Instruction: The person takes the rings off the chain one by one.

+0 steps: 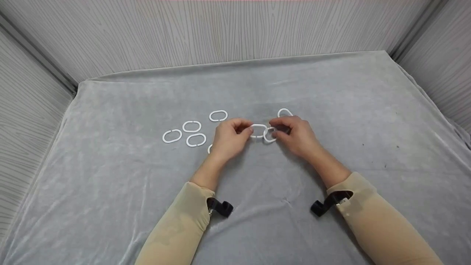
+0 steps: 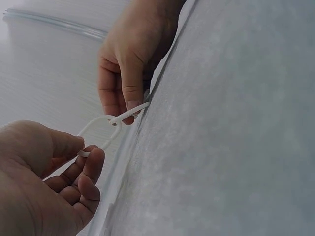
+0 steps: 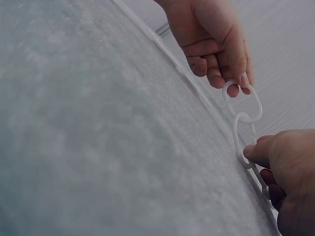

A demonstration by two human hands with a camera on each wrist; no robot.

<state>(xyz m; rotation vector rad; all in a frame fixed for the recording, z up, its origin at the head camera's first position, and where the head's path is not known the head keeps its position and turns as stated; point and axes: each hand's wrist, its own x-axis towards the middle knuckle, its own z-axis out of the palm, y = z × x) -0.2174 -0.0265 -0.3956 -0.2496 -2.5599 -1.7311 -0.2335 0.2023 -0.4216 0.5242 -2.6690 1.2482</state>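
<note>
Near the middle of the cloth, my left hand point(image 1: 232, 138) pinches one end of a white oval plastic link point(image 1: 258, 125) between thumb and fingers. A second white link point(image 1: 265, 137) is hooked through its other end, and the thumb and fingers of my right hand point(image 1: 297, 137) pinch that one. In the right wrist view the two links point(image 3: 259, 105) cross each other, held off the cloth. Another white link point(image 1: 284, 109) shows just beyond the right hand, partly hidden by it; whether it joins the held pair I cannot tell.
Several loose white links point(image 1: 191, 122) lie on the grey cloth point(image 1: 128, 184) left of the hands. One more point(image 1: 209, 149) is partly hidden by the left hand. Wood-grain panels point(image 1: 235, 33) stand behind and at both sides. Black wrist cameras point(image 1: 224, 208) sit on the sleeves.
</note>
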